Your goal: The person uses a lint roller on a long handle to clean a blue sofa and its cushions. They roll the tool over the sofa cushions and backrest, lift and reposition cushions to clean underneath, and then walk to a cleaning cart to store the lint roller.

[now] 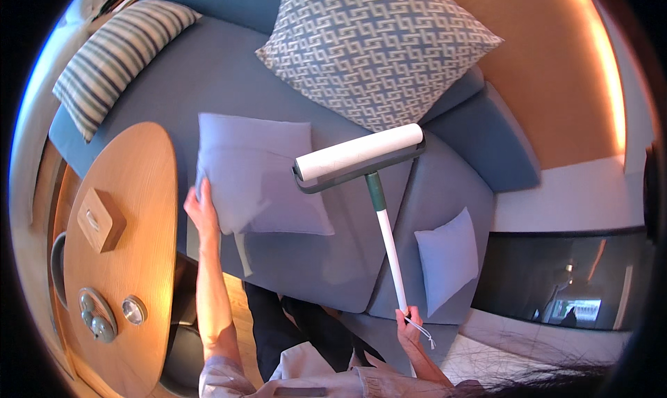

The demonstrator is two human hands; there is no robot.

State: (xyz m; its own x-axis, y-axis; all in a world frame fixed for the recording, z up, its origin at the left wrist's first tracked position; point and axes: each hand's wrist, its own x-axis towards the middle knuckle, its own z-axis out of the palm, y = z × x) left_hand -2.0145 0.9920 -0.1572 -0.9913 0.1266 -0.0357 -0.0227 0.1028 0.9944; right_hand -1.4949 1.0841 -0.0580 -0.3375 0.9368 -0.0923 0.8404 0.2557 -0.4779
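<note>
My right hand (408, 325) grips the lower end of a long-handled lint roller (390, 252), from which a white wrist cord (424, 333) dangles. Its wide white sticky roll (359, 150) sits in a dark green frame and is held up above the sofa (344, 265). With my left hand (203, 205) I hold the left edge of a plain lavender-blue cushion (255, 174), thumb on the near face. The fingers behind that edge are partly hidden. The roll's left end overlaps the cushion's right side in view; I cannot tell whether they touch.
A large geometric-patterned cushion (375, 48) leans at the back, a striped cushion (122, 59) lies far left, and a small lavender cushion (451, 262) rests at right. On the oval wooden table (140, 189) stand a wooden tissue box (101, 220), a round tray (98, 314) and a glass (134, 310).
</note>
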